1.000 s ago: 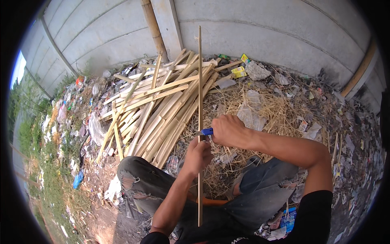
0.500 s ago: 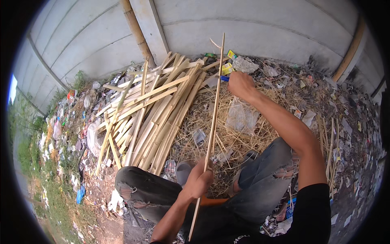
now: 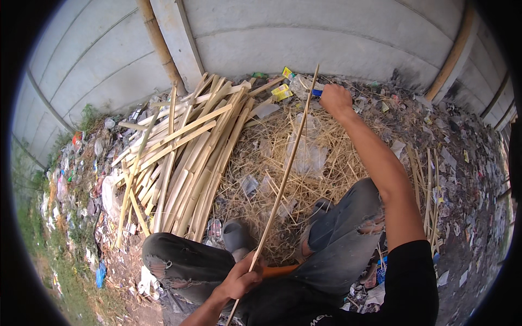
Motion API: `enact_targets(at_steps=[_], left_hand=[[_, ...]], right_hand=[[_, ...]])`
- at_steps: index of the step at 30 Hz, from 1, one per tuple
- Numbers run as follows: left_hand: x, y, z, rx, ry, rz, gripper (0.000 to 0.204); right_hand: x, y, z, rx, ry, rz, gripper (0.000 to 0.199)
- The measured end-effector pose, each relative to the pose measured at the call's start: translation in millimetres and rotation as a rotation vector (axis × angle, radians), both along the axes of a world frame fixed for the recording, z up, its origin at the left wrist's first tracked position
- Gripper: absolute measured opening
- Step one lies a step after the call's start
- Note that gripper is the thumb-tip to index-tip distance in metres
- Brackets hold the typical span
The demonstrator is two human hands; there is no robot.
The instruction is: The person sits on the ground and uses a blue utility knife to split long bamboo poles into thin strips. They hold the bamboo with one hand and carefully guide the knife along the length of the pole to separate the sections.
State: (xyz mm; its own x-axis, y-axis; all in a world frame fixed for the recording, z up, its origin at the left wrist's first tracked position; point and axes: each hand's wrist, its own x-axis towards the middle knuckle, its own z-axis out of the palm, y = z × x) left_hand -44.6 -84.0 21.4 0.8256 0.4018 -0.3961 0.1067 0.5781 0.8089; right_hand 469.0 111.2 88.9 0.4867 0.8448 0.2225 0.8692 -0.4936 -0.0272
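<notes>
- Bamboo strip [image 3: 285, 168], long and thin, slanting from low centre up to the far right, seen from above over bent knees in grey torn trousers.
- Left hand [image 3: 242, 280] closed around the strip's lower part, close to the body, just above an orange object [image 3: 280, 270] lying between the legs.
- Right hand [image 3: 335, 99] stretched far forward at the strip's upper end, fist closed on a blue-handled tool [image 3: 317, 93] pressed against the strip; blade not clear to see.
- Pile of split bamboo slats [image 3: 185, 157] on the ground to the left of the strip, fanned out and leaning toward the wall, well apart from both hands.
- Dry straw and shavings [image 3: 283, 146] heaped under the strip, with a clear plastic bag [image 3: 308, 155] lying on top, directly beneath the strip's middle.
- Grey sandal [image 3: 236, 236] on one foot, just left of the strip's lower half.
- Yellow wrappers [image 3: 283, 89] near the wall, just left of the strip's tip.
- Grey concrete wall [image 3: 304, 38] across the top, with a bamboo pole [image 3: 160, 46] and a pale plank [image 3: 176, 38] leaning on it.
- Few thin sticks [image 3: 429, 185] lying on littered ground to the right, beyond the outstretched arm.
- Scattered rubbish and weeds [image 3: 70, 185] along the left edge.
</notes>
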Motion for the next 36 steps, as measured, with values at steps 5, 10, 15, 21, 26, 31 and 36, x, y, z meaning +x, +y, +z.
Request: enact_targets(at_steps=[5, 10, 15, 21, 26, 31, 36], left_hand=[[-20, -10, -23, 0.087, -0.010, -0.006, 0.035], [-86, -89, -4, 0.081, 0.226, 0.142, 0.035], [-63, -57, 16, 0.454, 0.291, 0.122, 0.033], [-57, -50, 3, 0.686, 0.502, 0.188, 0.035], [-45, -54, 0, 0.755, 0.610, 0.210, 0.038], [-40, -57, -7, 0.937, 0.601, 0.179, 0.042], [-38, -57, -7, 1.017, 0.621, 0.166, 0.043]], right_hand=[[4, 12, 5, 0.035, 0.085, -0.124, 0.023], [92, -25, 27, 0.115, 0.143, -0.410, 0.025], [78, -23, -13, 0.127, 0.076, -0.296, 0.028], [63, -24, 13, 0.142, 0.329, -0.182, 0.045], [-1, -33, 25, 0.372, 0.563, 0.162, 0.064], [-37, -24, 24, 0.262, 0.689, 0.248, 0.069], [-38, -20, 18, 0.119, 0.504, 0.272, 0.064]])
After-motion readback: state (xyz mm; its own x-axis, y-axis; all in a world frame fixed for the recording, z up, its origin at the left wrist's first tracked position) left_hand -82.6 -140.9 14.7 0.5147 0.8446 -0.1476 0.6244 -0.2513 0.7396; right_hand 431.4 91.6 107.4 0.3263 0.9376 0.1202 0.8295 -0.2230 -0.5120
